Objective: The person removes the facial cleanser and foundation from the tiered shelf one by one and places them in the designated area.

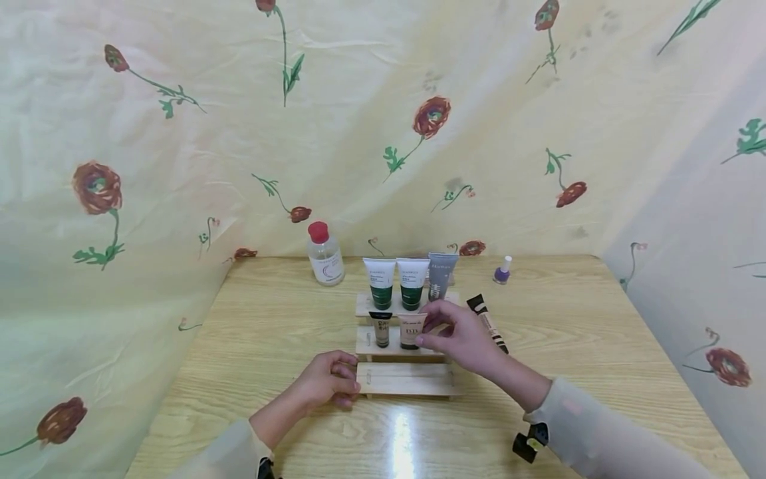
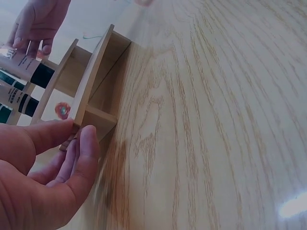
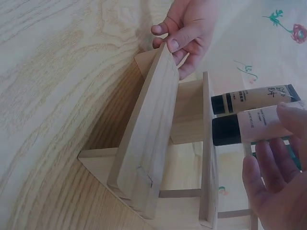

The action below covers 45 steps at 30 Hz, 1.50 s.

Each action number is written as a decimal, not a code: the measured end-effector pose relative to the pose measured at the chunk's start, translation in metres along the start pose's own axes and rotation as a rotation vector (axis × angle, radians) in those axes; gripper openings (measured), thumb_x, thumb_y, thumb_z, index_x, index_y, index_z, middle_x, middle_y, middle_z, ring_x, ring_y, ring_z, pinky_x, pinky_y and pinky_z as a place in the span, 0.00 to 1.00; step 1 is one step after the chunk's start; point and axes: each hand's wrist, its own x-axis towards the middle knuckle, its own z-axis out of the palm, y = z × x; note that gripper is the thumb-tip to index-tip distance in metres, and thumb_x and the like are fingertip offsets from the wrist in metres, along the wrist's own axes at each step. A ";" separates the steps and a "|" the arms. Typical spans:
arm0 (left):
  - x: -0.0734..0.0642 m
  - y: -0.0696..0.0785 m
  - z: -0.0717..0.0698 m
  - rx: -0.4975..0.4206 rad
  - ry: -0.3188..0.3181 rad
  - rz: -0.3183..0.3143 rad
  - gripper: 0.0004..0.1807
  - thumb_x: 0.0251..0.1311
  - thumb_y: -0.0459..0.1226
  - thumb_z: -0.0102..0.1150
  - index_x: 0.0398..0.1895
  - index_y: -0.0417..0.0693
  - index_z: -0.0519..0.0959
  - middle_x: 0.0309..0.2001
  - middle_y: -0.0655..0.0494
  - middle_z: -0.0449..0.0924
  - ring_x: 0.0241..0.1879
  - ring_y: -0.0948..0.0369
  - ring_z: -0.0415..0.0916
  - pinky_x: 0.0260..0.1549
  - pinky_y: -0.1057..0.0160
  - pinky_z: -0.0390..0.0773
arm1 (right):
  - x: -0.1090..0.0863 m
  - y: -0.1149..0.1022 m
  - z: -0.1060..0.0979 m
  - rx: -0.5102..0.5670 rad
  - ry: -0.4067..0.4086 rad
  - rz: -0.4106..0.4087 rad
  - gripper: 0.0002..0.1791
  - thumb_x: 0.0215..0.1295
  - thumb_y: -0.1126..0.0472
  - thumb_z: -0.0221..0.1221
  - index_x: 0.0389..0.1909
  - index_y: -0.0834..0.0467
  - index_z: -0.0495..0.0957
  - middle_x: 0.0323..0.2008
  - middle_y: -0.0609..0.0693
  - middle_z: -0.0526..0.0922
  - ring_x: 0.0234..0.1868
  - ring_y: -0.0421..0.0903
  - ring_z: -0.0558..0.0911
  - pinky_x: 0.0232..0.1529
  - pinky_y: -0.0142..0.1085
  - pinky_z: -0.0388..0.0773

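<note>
A three-step wooden display rack (image 1: 409, 380) stands on the table. My left hand (image 1: 326, 380) pinches the left end of its lowest step between thumb and fingers, as the left wrist view (image 2: 57, 167) shows. On the middle step a pale pink tube (image 1: 411, 328) stands upright on its dark cap, and my right hand (image 1: 463, 337) grips it from the right side. Beside it, to the left, stands a smaller beige tube (image 1: 381, 331) with a black top edge. The top step bears two white-and-green tubes (image 1: 380, 283) and a grey tube (image 1: 441, 274).
A clear bottle (image 1: 326, 259) with a red cap stands behind the rack on the left. To the right, a dark-ended tube (image 1: 487, 324) lies on the table, and a purple nail polish bottle (image 1: 503, 271) stands farther back. Flowered cloth (image 1: 359, 133) hangs behind.
</note>
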 end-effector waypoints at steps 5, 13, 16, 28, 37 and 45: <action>0.000 -0.002 0.000 -0.006 -0.006 -0.005 0.29 0.58 0.22 0.67 0.63 0.30 0.69 0.37 0.47 0.79 0.32 0.55 0.85 0.31 0.55 0.90 | 0.000 0.003 0.002 0.031 -0.010 0.021 0.16 0.59 0.61 0.74 0.46 0.56 0.82 0.42 0.52 0.86 0.42 0.48 0.85 0.38 0.35 0.88; 0.002 -0.005 0.000 -0.007 -0.012 -0.006 0.30 0.58 0.22 0.67 0.63 0.30 0.69 0.36 0.48 0.79 0.32 0.55 0.85 0.31 0.55 0.91 | -0.002 0.001 0.003 0.033 -0.014 0.030 0.12 0.62 0.61 0.72 0.44 0.56 0.82 0.40 0.52 0.86 0.41 0.49 0.85 0.36 0.35 0.88; 0.002 -0.004 0.000 -0.008 -0.014 -0.006 0.30 0.58 0.22 0.67 0.63 0.30 0.68 0.36 0.48 0.79 0.32 0.54 0.85 0.31 0.55 0.91 | -0.004 -0.003 0.001 0.022 0.000 0.018 0.12 0.62 0.61 0.72 0.44 0.56 0.82 0.40 0.51 0.86 0.41 0.49 0.86 0.37 0.35 0.88; 0.001 -0.002 -0.001 -0.006 -0.024 0.000 0.30 0.58 0.22 0.67 0.63 0.30 0.68 0.34 0.51 0.79 0.32 0.55 0.85 0.30 0.55 0.90 | -0.014 -0.012 -0.044 0.007 0.121 -0.062 0.14 0.64 0.66 0.70 0.47 0.59 0.79 0.44 0.54 0.87 0.42 0.44 0.86 0.39 0.35 0.88; 0.000 0.000 -0.001 0.021 -0.012 -0.007 0.29 0.58 0.23 0.67 0.63 0.31 0.69 0.37 0.48 0.79 0.32 0.55 0.84 0.30 0.56 0.90 | -0.025 0.006 -0.099 -0.040 0.224 0.065 0.15 0.69 0.64 0.66 0.54 0.63 0.79 0.45 0.54 0.84 0.41 0.39 0.85 0.40 0.32 0.88; 0.001 0.000 -0.002 0.015 -0.012 -0.020 0.29 0.58 0.24 0.69 0.63 0.33 0.69 0.37 0.49 0.79 0.32 0.55 0.82 0.28 0.56 0.89 | -0.029 0.051 -0.135 -0.060 0.210 0.206 0.23 0.74 0.56 0.62 0.62 0.65 0.76 0.48 0.52 0.83 0.42 0.36 0.83 0.39 0.37 0.89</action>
